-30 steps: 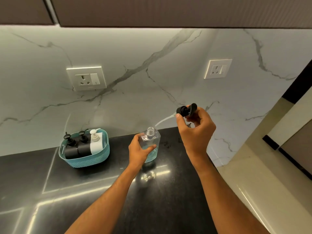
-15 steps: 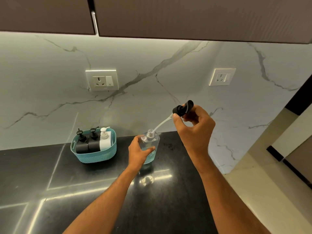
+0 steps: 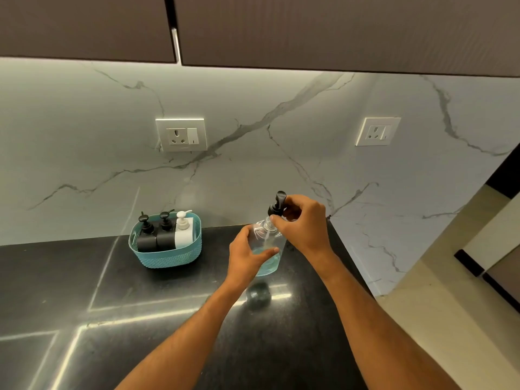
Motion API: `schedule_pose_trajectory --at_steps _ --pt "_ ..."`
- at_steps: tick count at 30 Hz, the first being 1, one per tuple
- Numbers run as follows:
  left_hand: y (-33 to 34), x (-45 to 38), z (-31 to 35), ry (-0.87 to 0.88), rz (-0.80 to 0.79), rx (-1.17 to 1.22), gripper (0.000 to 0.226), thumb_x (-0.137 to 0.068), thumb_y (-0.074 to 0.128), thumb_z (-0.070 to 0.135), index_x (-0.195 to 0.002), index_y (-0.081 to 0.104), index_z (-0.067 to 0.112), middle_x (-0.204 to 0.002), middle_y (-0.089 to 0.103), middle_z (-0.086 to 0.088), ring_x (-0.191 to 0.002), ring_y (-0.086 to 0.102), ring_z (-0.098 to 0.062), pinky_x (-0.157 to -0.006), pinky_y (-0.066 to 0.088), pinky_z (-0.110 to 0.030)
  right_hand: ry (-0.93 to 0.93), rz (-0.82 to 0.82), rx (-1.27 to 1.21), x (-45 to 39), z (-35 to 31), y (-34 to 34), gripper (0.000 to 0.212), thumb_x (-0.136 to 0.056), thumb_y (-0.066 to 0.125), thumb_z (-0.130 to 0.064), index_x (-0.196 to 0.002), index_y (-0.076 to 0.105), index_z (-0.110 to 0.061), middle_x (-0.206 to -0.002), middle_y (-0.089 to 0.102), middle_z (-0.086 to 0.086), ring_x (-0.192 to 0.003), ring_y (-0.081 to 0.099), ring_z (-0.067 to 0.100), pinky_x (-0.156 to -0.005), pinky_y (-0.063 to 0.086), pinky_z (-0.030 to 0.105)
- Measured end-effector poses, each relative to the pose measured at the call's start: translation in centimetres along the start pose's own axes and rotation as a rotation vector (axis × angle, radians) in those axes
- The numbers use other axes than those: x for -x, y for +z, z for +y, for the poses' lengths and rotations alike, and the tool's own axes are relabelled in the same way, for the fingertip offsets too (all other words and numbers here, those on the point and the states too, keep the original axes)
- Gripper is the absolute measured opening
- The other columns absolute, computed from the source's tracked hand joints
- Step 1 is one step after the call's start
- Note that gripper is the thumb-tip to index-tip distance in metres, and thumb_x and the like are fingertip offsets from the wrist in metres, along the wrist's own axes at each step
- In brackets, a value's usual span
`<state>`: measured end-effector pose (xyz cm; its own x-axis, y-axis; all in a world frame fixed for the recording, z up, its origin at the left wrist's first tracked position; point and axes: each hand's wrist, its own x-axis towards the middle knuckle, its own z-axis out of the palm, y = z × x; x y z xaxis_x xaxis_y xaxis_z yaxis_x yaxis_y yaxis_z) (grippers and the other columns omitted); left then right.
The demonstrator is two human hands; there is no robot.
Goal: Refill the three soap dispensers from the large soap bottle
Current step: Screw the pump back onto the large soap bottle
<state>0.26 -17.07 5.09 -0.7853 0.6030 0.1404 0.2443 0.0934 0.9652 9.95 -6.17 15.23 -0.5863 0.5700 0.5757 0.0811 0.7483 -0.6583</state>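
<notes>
A clear soap bottle (image 3: 267, 249) with a little blue liquid in its lower part stands on the black counter (image 3: 140, 319). My left hand (image 3: 247, 256) grips its body from the left. My right hand (image 3: 302, 223) pinches the black pump head (image 3: 277, 205), which sits over the bottle's neck with its tube down inside the bottle. To the left, a teal basket (image 3: 168, 256) holds two black dispensers (image 3: 146, 235) (image 3: 166, 233) and one white dispenser (image 3: 184, 230), all with pumps on.
The marble backsplash carries two wall sockets (image 3: 181, 135) (image 3: 377, 131). Dark cabinets (image 3: 253, 26) hang overhead. The counter ends just right of the bottle, with beige floor (image 3: 450, 319) beyond.
My right hand has brought the pump head down from the upper right onto the bottle's neck, sliding its tube into the bottle. My left hand has kept its grip on the bottle.
</notes>
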Motion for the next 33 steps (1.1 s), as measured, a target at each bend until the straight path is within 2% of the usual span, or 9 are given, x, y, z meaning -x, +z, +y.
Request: schedule_pose_trajectory --at_steps 5,9,14,17,23,26,30,33 --pt "-0.1 0.3 0.9 0.032 -0.008 -0.005 0.058 -0.073 0.094 0.020 -0.122 0.062 0.021 -0.112 0.071 0.006 -0.104 0.069 -0.011 -0.093 0.059 -0.029 -0.002 -0.053 -0.013 0.3 0.8 0.1 0.025 -0.078 0.087 -0.013 -0.101 0.077 -0.008 -0.090 0.076 0.001 -0.072 0.066 0.001 -0.070 0.056 0.011" --pt "-0.2 0.3 1.2 0.041 -0.010 -0.014 0.056 -0.073 0.094 0.021 -0.118 0.062 0.025 -0.109 0.071 0.009 -0.101 0.070 -0.010 -0.091 0.060 -0.028 -0.002 -0.054 -0.003 0.4 1.0 0.1 0.024 -0.076 0.089 -0.018 -0.095 0.077 -0.011 -0.085 0.076 -0.001 -0.069 0.068 0.003 -0.066 0.054 0.009" --pt "-0.2 0.1 1.2 0.048 -0.005 -0.030 0.056 -0.072 0.095 0.022 -0.118 0.063 0.023 -0.108 0.071 0.009 -0.099 0.070 -0.009 -0.089 0.061 -0.027 0.002 -0.056 0.051 0.2 1.0 0.4 0.027 -0.075 0.090 -0.025 -0.092 0.075 -0.010 -0.082 0.074 0.001 -0.069 0.068 0.011 -0.066 0.060 0.026" --pt "-0.3 0.0 1.1 0.051 -0.014 -0.026 0.055 -0.072 0.094 0.023 -0.119 0.064 0.022 -0.109 0.072 0.008 -0.100 0.071 -0.011 -0.089 0.061 -0.029 0.002 -0.041 0.071 -0.1 1.1 0.7 0.032 -0.075 0.090 -0.033 -0.091 0.076 -0.009 -0.082 0.073 0.002 -0.070 0.067 0.013 -0.067 0.060 0.032" --pt "-0.5 0.0 0.9 0.056 -0.011 -0.037 0.053 -0.070 0.096 0.022 -0.113 0.065 0.021 -0.104 0.073 0.008 -0.096 0.071 -0.010 -0.087 0.060 -0.028 0.014 -0.056 0.138 -0.2 1.2 1.1 0.051 -0.069 0.089 -0.054 -0.086 0.072 -0.009 -0.080 0.068 0.002 -0.067 0.062 0.014 -0.063 0.057 0.028" --pt "-0.8 -0.2 0.9 0.056 -0.019 -0.033 0.054 -0.071 0.095 0.020 -0.116 0.065 0.020 -0.106 0.073 0.007 -0.098 0.070 -0.012 -0.090 0.060 -0.031 0.004 -0.079 0.084 -0.1 1.0 1.2 0.048 -0.069 0.092 -0.047 -0.095 0.074 -0.011 -0.085 0.068 0.001 -0.068 0.061 0.011 -0.063 0.055 0.021" --pt "-1.2 -0.2 0.9 0.053 -0.014 -0.030 0.057 -0.070 0.096 0.020 -0.119 0.065 0.018 -0.109 0.073 0.005 -0.100 0.070 -0.012 -0.091 0.060 -0.032 0.007 -0.097 0.000 0.0 0.7 1.6 0.035 -0.071 0.094 -0.024 -0.099 0.076 -0.011 -0.090 0.073 0.003 -0.075 0.066 0.010 -0.070 0.059 0.023" --pt "-1.4 -0.2 0.8 0.064 -0.006 -0.034 0.055 -0.070 0.096 0.020 -0.116 0.066 0.019 -0.106 0.073 0.006 -0.098 0.071 -0.012 -0.088 0.060 -0.030 0.036 -0.082 -0.002 0.0 0.5 2.0 0.033 -0.070 0.095 -0.025 -0.092 0.075 -0.010 -0.084 0.073 0.000 -0.073 0.067 0.011 -0.068 0.058 0.025"
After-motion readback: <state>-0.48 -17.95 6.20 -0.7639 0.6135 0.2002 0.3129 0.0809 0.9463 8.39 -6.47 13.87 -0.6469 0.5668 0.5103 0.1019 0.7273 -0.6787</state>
